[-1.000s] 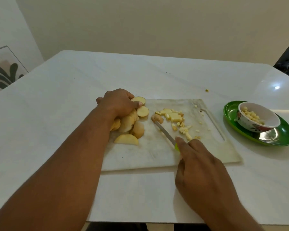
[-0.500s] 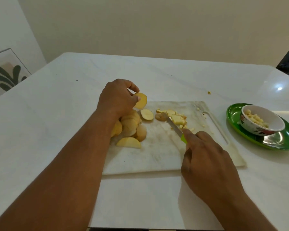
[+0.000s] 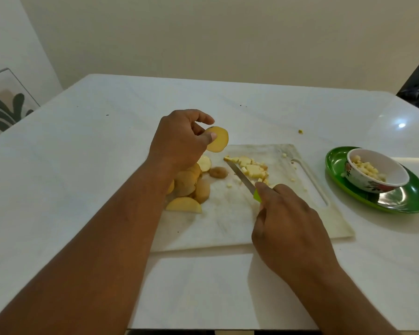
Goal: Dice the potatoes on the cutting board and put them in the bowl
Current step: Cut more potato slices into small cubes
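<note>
Left hand (image 3: 179, 143): pinches one potato slice (image 3: 217, 139) aloft; a loose pinch risks a drop. Right hand (image 3: 288, 221): grips knife (image 3: 242, 177), blade beside dice (image 3: 252, 169); a careless sweep may scatter them off cutting board (image 3: 228, 226).

Green plate (image 3: 408, 201); white floral bowl (image 3: 363, 182); lime knife handle (image 3: 257, 196); white board (image 3: 228, 226).

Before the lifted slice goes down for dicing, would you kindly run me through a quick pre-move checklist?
1. Potato slice pinched firmly in left hand: ok.
2. Knife gripped in right hand, blade low over the cutting board: ok.
3. Bare board space in front of the blade for the slice: ok.
4. Diced pieces lie clear of that spot: ok.
5. Bowl on green plate has room: ok.
6. Blade sharpness: cannot tell.
</note>
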The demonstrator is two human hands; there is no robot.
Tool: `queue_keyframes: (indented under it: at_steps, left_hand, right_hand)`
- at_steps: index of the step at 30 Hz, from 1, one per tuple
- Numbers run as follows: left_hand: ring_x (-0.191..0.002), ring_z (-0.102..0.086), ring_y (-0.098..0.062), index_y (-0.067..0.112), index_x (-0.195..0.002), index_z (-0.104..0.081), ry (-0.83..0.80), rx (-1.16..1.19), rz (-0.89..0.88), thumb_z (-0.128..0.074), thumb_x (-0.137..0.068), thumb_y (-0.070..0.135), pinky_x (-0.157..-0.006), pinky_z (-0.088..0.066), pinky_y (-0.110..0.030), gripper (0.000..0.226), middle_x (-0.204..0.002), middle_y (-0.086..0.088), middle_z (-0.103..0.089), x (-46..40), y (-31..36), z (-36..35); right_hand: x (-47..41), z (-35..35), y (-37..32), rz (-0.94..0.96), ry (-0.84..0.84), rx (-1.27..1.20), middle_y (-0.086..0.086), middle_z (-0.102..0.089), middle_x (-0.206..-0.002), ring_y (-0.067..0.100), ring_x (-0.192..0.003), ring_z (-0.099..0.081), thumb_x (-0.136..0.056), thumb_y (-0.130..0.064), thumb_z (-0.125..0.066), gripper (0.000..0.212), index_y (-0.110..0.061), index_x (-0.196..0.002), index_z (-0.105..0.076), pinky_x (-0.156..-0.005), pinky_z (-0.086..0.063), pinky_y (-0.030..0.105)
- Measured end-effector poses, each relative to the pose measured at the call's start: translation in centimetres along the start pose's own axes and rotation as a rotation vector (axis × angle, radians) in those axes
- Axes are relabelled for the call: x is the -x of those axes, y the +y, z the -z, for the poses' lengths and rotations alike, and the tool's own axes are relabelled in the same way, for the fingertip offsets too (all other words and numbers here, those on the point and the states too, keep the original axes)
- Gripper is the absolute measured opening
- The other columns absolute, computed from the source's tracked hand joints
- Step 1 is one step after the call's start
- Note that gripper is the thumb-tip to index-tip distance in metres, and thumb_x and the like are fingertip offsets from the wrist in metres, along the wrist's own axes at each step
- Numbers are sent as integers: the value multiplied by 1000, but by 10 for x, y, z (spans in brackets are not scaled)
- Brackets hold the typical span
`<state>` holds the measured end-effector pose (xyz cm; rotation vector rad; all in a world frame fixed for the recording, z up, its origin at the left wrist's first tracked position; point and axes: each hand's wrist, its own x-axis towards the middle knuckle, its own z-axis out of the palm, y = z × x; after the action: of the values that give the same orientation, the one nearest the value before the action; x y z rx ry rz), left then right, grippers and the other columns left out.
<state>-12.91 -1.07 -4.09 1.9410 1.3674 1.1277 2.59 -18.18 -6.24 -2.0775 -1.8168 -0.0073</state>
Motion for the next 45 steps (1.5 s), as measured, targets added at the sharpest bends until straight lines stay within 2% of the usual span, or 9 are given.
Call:
queue_keyframes:
  at_steps: [7, 12, 15, 20, 26, 34, 37, 41, 45]
  left_hand:
    - [-68, -71, 4, 33, -108, -71, -103, 10, 8, -68, -96, 21, -67, -50, -22, 17, -69, 16, -74, 5, 7, -4]
    - [-76, -70, -3, 39, -111, -72, -169, -46, 36, -72, -93, 25, -72, -55, -26, 23, -76, 13, -73, 8, 6, -5]
    - [-78, -67, -3, 39, -111, -73, -121, -65, 61, -73, -92, 25, -68, -50, -23, 24, -80, 13, -72, 7, 6, -3]
    - [-79, -69, -10, 35, -113, -74, 22, -12, 108, -71, -91, 23, -70, -57, -27, 26, -82, 11, -71, 5, 5, 2]
    - [-76, -68, -10, 36, -112, -74, 37, 5, 116, -71, -90, 20, -70, -56, -28, 27, -79, 11, -70, 4, 5, -1]
    - [-70, -69, -10, 35, -105, -75, -4, 13, 148, -72, -89, 20, -66, -56, -27, 22, -75, 8, -71, 6, 4, -5]
    - [-69, -68, -11, 36, -105, -75, 48, 36, 171, -72, -88, 20, -65, -55, -28, 24, -78, 8, -71, 4, 2, -3]
    - [-70, -67, -10, 37, -105, -74, 72, 44, 159, -72, -88, 20, -66, -54, -27, 24, -76, 7, -70, 4, 2, -3]
    - [-68, -67, -9, 38, -105, -73, 43, 34, 155, -71, -88, 19, -62, -49, -24, 25, -75, 8, -70, 5, 3, -4]
  right_hand:
    - [-8, -7, -3, 5, 4, -6, -8, -41, -101, 19, -84, -54, -92, -14, -42, 56, -25, -146, -41, -66, -35, 26]
    - [-10, -4, 7, -79, 17, 14, -4, -45, -107, 19, -86, -55, -93, -11, -40, 58, -23, -149, -37, -69, -38, 26]
    - [-2, -2, -1, -23, 31, 11, -5, -47, -115, 16, -87, -54, -93, -12, -41, 60, -23, -151, -33, -68, -33, 22]
    - [28, 6, -14, 24, -41, -19, -9, -40, -129, 12, -96, -56, -95, -16, -39, 63, -25, -155, -21, -72, -33, 19]
    - [53, 10, -19, -55, -161, 20, -13, -30, -119, 12, -80, -42, -98, -20, -34, 66, -28, -157, -7, -61, -30, 21]
    - [26, 15, 7, -109, -60, 58, -8, -44, -113, 13, -84, -52, -92, -12, -41, 61, -22, -151, -32, -68, -34, 20]
    - [-2, 6, -6, -51, -16, 1, -4, -45, -109, 18, -83, -50, -89, -8, -43, 57, -19, -145, -38, -71, -37, 27]
    - [-23, -8, -20, -7, -80, 8, 3, -46, -118, 26, -96, -57, -86, -6, -43, 57, -14, -142, -38, -81, -45, 36]
    - [-24, -8, -11, -51, -83, 52, 3, -46, -115, 25, -93, -58, -87, -7, -42, 54, -15, -140, -39, -84, -49, 41]
